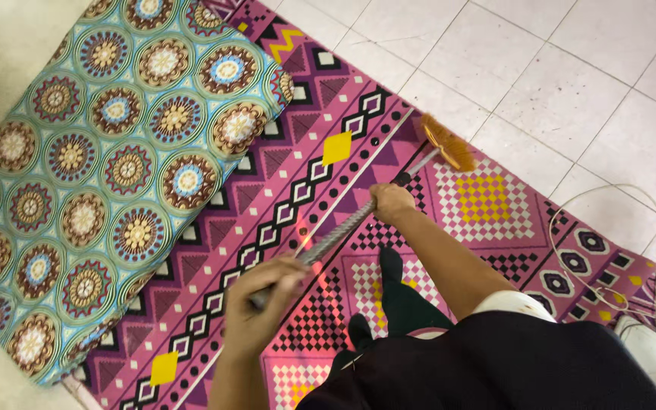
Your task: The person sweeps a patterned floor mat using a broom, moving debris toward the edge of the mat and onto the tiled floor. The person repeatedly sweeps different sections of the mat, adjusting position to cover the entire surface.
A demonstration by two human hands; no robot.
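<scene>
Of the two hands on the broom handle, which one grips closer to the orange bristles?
The right hand does: it grips partway down the broom, nearer the orange bristles. The left hand holds the handle's top end.

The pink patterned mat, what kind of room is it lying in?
Probably a room at home: the pink patterned woven mat lies on a white tiled floor, beside a thin mattress in turquoise medallion cloth.
</scene>
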